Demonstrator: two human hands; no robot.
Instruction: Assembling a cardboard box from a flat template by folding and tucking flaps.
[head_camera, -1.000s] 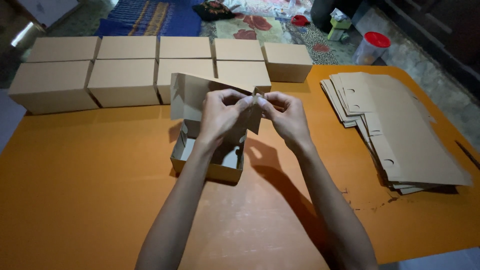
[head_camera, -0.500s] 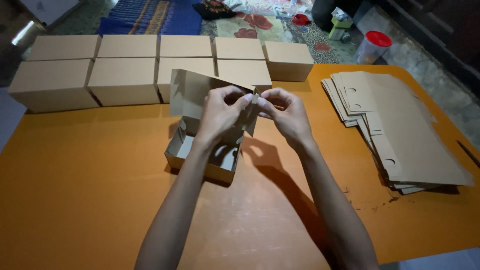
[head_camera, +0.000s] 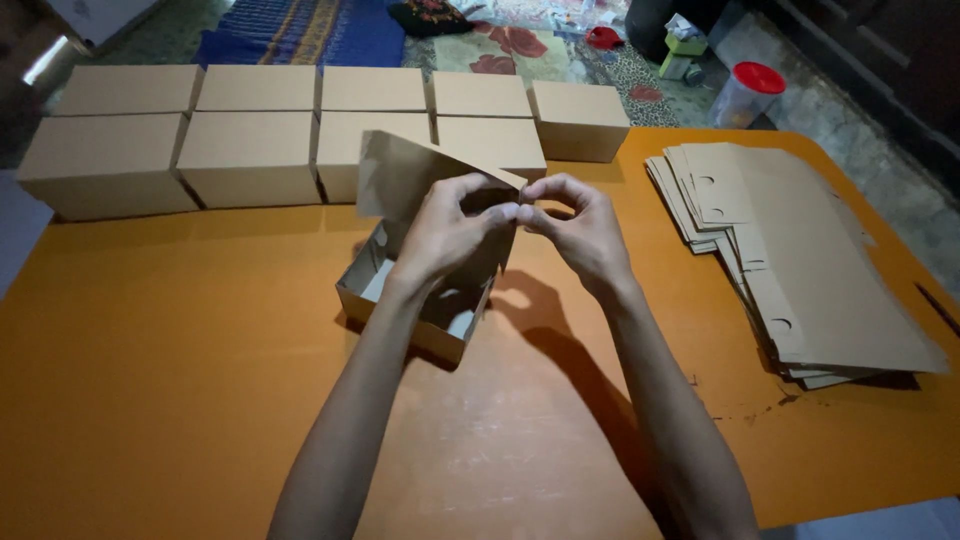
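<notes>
The left hand and right hand meet above the open box, fingertips almost touching each other. Both pinch narrow on the right corner of the box's raised lid flap: the left thumb and forefinger close on the flap's edge, and the right thumb and forefinger nip the same corner from the other side. The flap rises up and away from the fingers to their left, tilted, its brown face turned toward the camera. The box body sits just below the left fingers, partly hidden by the left wrist, resting on the orange table with its pale inside showing. Beyond the fingers, well apart from them, closed boxes stand in two rows side by side along the table's far edge. To the right of the right fingers, well apart, lies a stack of flat cardboard blanks with round finger cutouts. Farther off past the table's right corner stands a clear tub with a red lid on the floor. The hands cast a dark shadow on the table just below them.
</notes>
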